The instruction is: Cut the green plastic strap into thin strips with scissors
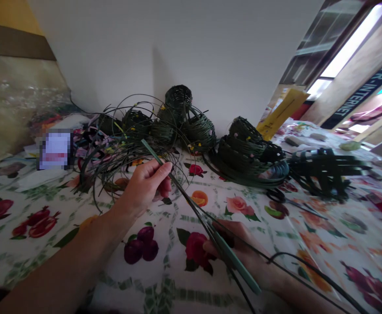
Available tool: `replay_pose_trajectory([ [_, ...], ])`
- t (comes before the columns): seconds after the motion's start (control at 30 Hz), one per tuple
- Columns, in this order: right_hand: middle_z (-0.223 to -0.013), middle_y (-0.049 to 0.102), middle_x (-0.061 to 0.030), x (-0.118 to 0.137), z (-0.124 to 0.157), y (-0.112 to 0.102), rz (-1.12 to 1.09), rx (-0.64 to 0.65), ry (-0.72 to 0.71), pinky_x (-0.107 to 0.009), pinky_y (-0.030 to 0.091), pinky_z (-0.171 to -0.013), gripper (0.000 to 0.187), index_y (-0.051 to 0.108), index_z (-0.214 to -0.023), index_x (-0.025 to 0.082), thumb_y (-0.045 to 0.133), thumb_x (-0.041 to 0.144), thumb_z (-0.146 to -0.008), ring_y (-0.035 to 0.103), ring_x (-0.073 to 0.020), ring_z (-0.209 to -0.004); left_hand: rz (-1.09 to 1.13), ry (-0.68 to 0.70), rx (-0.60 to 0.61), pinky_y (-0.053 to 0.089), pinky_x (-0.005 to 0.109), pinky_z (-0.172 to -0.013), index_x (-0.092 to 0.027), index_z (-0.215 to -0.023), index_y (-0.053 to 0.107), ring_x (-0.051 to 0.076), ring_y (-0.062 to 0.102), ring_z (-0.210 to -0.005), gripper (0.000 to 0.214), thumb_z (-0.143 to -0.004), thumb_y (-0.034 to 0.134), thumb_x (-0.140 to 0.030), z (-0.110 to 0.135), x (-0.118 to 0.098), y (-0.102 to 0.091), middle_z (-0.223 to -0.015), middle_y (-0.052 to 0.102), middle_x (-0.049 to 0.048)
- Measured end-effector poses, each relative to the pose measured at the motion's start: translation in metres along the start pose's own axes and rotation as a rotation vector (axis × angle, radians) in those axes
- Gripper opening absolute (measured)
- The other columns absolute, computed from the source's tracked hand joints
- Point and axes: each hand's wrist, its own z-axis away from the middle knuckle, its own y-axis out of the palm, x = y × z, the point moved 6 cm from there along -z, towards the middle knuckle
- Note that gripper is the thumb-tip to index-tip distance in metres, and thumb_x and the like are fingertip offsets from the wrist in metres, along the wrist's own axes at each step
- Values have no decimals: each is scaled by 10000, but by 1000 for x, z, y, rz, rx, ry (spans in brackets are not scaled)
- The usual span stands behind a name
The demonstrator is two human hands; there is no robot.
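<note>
Left hand pinching long flat green strips; right hand curled around them; dark green woven baskets at twelve o'clock on floral-cloth table.

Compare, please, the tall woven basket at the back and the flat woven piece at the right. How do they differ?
The tall basket sits high on the pile with a round open mouth, while the flat piece lies low on the tablecloth. The basket's weave looks close; the flat piece's looks open, with strip ends sticking out. Both are dark green strips.
</note>
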Motion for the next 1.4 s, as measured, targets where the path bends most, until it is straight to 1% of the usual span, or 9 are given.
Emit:
replay_pose_trajectory([
  [0.17,-623,494,27,6,-2,-1,27,22,-32,-241,371,-508,233,540,-675,202,626,340,-841,447,-140,-587,8,3,-2,377,181,-395,-170,-589,528,76,489,-375,320,-801,675,-360,0,-2,1,-459,559,-14],
  [0.33,-588,433,44,5,-3,0,49,42,-3,-245,296,-488,286,470,-640,204,634,319,-843,374,-125,-563,20,-12,15,370,185,-385,-170,-607,530,81,501,-377,306,-812,663,-354,0,0,3,-472,574,-11],
  [0.47,-603,442,40,3,-4,-1,59,42,15,-249,311,-503,302,464,-647,200,635,347,-848,377,-129,-581,26,-39,13,375,204,-374,-175,-598,515,104,523,-380,342,-838,623,-393,0,-1,2,-476,579,4],
  [0.6,-646,485,46,2,-6,1,-24,82,30,-230,350,-532,255,504,-706,191,630,342,-867,422,-119,-605,16,53,-15,413,195,-408,-173,-594,526,88,528,-409,327,-838,638,-360,-1,-12,-5,-507,575,-6],
  [0.7,-661,487,48,2,-6,1,-20,97,30,-224,345,-544,291,495,-714,189,629,389,-877,428,-116,-620,7,91,-14,414,188,-414,-172,-588,530,81,525,-416,310,-823,658,-328,-2,-14,-8,-516,575,-10],
  [0.8,-666,474,49,3,-6,-1,5,105,26,-226,319,-531,337,473,-713,190,619,445,-879,398,-113,-618,-1,67,47,392,187,-394,-168,-586,539,85,522,-414,314,-827,653,-334,-2,-8,-3,-517,584,-3],
  [0.9,-665,479,48,2,-5,0,-6,117,31,-228,310,-527,340,474,-711,190,613,448,-883,393,-114,-614,16,29,90,378,193,-380,-168,-594,533,95,526,-414,319,-831,646,-349,-1,-1,2,-514,585,0],
  [1.17,-634,479,53,2,-5,0,-41,65,9,-219,309,-514,264,499,-689,188,655,318,-858,392,-108,-587,55,6,75,360,198,-369,-167,-604,520,95,509,-400,311,-829,647,-340,-2,3,3,-514,581,-10],
  [1.4,-615,476,44,-3,-4,0,25,38,1,-233,302,-499,303,487,-659,185,652,349,-853,392,-111,-573,64,-12,77,353,195,-367,-167,-606,509,92,508,-396,301,-835,636,-316,0,2,3,-515,582,-15],
])
